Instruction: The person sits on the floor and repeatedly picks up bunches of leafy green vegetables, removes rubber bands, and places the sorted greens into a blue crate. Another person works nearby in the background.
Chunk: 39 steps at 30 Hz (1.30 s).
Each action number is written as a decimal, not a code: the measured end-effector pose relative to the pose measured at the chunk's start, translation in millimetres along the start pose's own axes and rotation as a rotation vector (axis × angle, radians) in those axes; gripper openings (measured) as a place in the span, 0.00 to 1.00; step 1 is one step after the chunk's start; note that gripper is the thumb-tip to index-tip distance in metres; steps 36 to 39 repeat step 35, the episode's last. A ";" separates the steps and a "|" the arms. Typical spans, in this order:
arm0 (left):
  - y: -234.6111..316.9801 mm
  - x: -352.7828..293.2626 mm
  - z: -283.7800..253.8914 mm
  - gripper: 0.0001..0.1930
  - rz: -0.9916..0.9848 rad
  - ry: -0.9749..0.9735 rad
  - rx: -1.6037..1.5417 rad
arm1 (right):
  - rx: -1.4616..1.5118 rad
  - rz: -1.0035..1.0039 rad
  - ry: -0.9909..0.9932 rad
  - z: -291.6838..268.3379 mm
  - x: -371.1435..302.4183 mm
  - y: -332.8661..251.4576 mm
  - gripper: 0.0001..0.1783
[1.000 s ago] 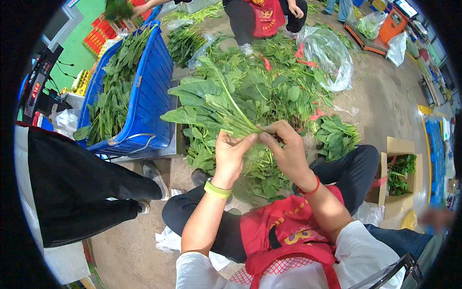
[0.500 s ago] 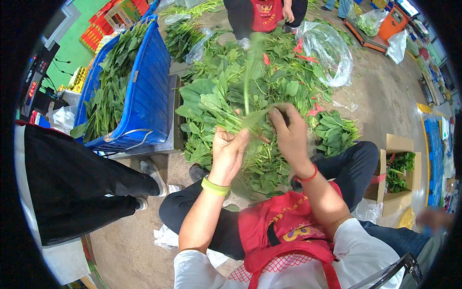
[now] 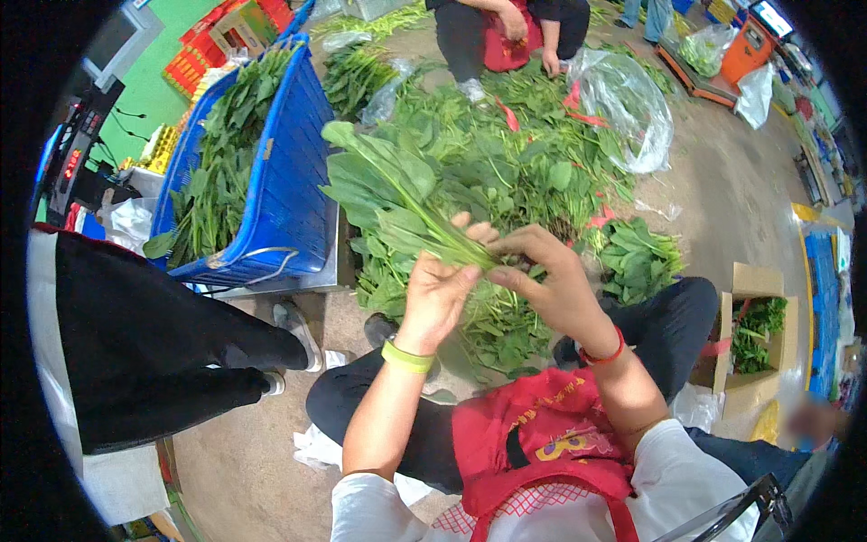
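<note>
My left hand [image 3: 437, 296], with a yellow-green band at the wrist, is closed round the stems of a bunch of leafy greens [image 3: 393, 185]. The broad leaves point up and to the left. My right hand [image 3: 558, 285], wearing a red wrist string, pinches the stem ends just beside the left fingers. Beneath both hands spreads a large heap of loose leafy greens [image 3: 515, 172] on the floor. A smaller bundle of greens [image 3: 638, 258] lies at the heap's right edge.
At left, a blue crate [image 3: 293, 176] full of greens rests on a metal platform. A clear plastic bag [image 3: 632, 113] lies beyond the heap. A cardboard box [image 3: 757, 384] with greens stands at right. One person sits across the heap; another person's dark-trousered legs [image 3: 172, 343] are at left.
The upright, blurred stalk at my right hand now lies in line with the bunch. My right fingers have come in against the stem ends. The person opposite has lowered their hands toward the heap.
</note>
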<state>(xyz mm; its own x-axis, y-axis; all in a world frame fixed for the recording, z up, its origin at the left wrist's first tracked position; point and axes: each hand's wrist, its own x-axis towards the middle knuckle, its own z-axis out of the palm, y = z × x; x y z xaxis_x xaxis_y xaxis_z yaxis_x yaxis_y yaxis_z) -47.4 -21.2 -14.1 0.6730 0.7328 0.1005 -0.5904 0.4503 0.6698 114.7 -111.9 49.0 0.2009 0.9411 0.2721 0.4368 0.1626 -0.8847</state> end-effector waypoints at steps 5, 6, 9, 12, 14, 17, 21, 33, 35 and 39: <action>-4.0 0.2 -1.0 0.34 -0.028 0.014 0.055 | -0.178 -0.131 0.091 11.3 -5.1 5.1 0.11; -6.1 -0.2 -4.7 0.34 -0.031 0.035 0.071 | -0.182 -0.120 0.097 13.6 -5.0 8.0 0.10; -10.4 -0.6 -5.5 0.32 -0.050 0.104 0.051 | -0.196 -0.150 0.189 23.8 -6.9 25.2 0.10; -15.3 0.9 0.2 0.29 -0.041 0.141 -0.015 | -0.189 -0.067 0.265 37.6 -11.9 41.2 0.12; -16.7 2.4 -3.8 0.29 0.007 0.132 0.028 | -0.159 -0.057 0.265 41.1 -9.3 40.8 0.12; -14.6 2.7 -5.2 0.29 0.057 0.155 0.052 | -0.135 -0.102 0.202 36.2 -4.3 39.4 0.09; -17.3 -0.3 -7.7 0.29 0.062 0.203 0.146 | -0.063 -0.034 0.116 31.0 -2.8 47.5 0.07; -28.2 7.6 -0.2 0.18 0.210 0.355 0.193 | 0.217 0.450 0.342 68.8 8.2 63.4 0.14; -29.4 9.0 -4.1 0.20 0.212 0.364 0.243 | 0.281 0.483 0.335 70.6 11.9 67.6 0.15; -29.4 9.0 -4.1 0.20 0.212 0.364 0.243 | 0.281 0.483 0.335 70.6 11.9 67.6 0.15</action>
